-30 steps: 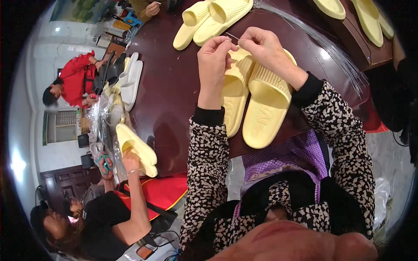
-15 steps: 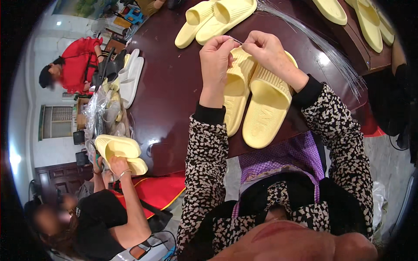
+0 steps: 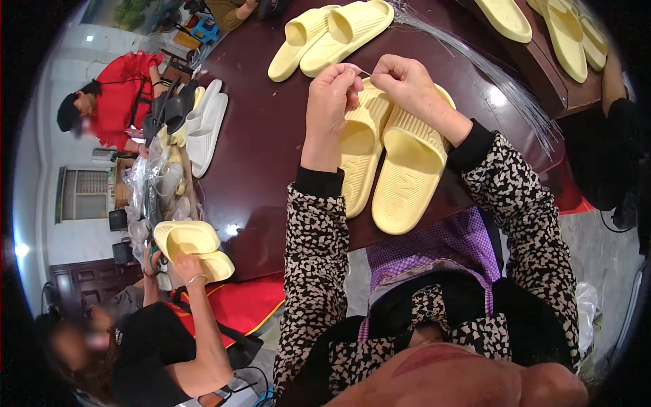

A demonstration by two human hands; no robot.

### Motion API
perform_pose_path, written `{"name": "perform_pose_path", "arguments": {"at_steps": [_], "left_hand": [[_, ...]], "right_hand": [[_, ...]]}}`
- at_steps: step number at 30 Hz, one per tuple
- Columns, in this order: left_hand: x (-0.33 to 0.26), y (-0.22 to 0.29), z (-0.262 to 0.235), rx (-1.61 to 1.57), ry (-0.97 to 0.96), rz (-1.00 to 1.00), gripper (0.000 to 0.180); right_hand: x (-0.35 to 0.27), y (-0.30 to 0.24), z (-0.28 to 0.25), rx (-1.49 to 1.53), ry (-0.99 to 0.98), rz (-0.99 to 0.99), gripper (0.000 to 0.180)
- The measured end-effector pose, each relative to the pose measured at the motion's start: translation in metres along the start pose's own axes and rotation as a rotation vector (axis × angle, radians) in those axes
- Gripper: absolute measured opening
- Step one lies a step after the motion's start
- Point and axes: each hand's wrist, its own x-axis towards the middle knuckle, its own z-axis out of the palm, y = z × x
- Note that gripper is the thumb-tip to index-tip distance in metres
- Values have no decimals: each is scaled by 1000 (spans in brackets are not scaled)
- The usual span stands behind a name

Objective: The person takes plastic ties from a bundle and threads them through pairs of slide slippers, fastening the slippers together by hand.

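A pair of pale yellow slides lies before me on the dark red table, the right slide and the left slide side by side, their open toes away from me. Above their toe ends, my left hand is closed in a pinch on one end of a thin strand. The fingers of my right hand pinch the same strand farther right. My right wrist passes over the right slide's strap and partly covers it.
Loose thin, shiny strands fan across the table at right. Another yellow pair lies beyond my hands, and more yellow slides rest on a brown box. At left, a person holds a yellow pair near white slides.
Both hands still pinch the strand over the slides; the left fingers have curled in more. The whole view has shifted slightly. The person at left still holds a yellow pair.
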Motion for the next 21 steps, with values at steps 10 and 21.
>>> {"name": "perform_pose_path", "arguments": {"at_steps": [10, 21], "left_hand": [[5, 4, -16, -22, -103, -69, 11], [19, 10, 10, 116, -39, -1, 14]], "right_hand": [[3, 4, 9, 5, -6, -6, 15], [22, 16, -7, -77, 49, -181, 9]]}}
